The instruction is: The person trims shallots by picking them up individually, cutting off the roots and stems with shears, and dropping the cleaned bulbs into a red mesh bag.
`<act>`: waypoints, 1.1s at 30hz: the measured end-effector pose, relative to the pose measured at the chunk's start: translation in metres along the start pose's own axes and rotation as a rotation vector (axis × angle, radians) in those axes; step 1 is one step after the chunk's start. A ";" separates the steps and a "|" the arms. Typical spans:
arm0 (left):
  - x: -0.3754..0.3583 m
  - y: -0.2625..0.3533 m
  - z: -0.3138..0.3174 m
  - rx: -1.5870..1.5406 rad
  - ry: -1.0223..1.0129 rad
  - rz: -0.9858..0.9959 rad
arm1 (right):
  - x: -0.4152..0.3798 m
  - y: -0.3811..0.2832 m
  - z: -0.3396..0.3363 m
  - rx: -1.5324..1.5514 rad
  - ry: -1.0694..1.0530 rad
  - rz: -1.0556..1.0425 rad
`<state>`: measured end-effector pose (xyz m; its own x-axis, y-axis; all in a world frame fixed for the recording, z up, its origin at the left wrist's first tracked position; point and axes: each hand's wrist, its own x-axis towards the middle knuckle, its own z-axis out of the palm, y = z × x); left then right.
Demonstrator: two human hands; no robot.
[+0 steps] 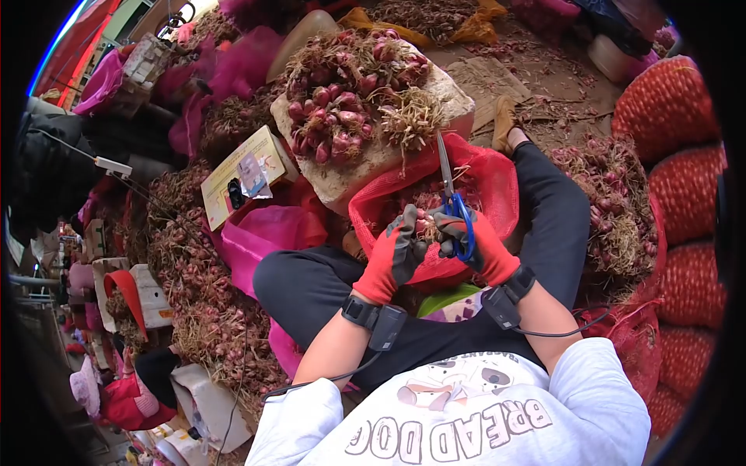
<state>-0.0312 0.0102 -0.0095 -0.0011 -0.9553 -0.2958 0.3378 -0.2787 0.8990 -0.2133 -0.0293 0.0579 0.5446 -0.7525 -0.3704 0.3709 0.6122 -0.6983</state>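
My left hand (393, 254), in a red and grey work glove, is closed on a few small shallots (423, 226) with bits of dry stalk. Close beside it, my right hand (480, 242), gloved the same way, grips a pair of scissors (464, 227) by the blue handles. Their blades point away from me. Both hands are over an open red mesh bag (501, 203) between my legs, with shallots and scraps inside. Just beyond the bag, bunched shallots (332, 116) and a tuft of cut dry stalks (412, 119) lie on a pale foam block (453, 92).
Heaps of shallots lie to my left (203, 268) and right (614, 206). Full red mesh sacks (678, 194) are stacked at far right. A yellow box (245, 175) stands left of the block, near pink mesh (260, 237). A person in red (128, 396) is at lower left.
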 end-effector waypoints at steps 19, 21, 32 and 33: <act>-0.010 0.028 -0.001 -0.914 -0.455 -0.267 | -0.004 -0.008 0.012 -0.099 0.036 0.012; -0.015 0.034 0.005 -0.814 -0.385 -0.206 | -0.005 -0.010 0.016 -0.122 0.051 0.023; -0.019 0.054 0.024 -0.024 -0.115 -0.057 | 0.009 -0.001 0.002 -0.218 0.108 -0.097; -0.019 0.054 0.025 0.065 -0.122 -0.020 | 0.009 0.000 0.001 -0.221 0.102 -0.121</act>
<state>-0.0364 0.0107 0.0527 -0.1231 -0.9534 -0.2756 0.2745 -0.2996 0.9137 -0.2074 -0.0360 0.0550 0.4235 -0.8445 -0.3278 0.2493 0.4565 -0.8541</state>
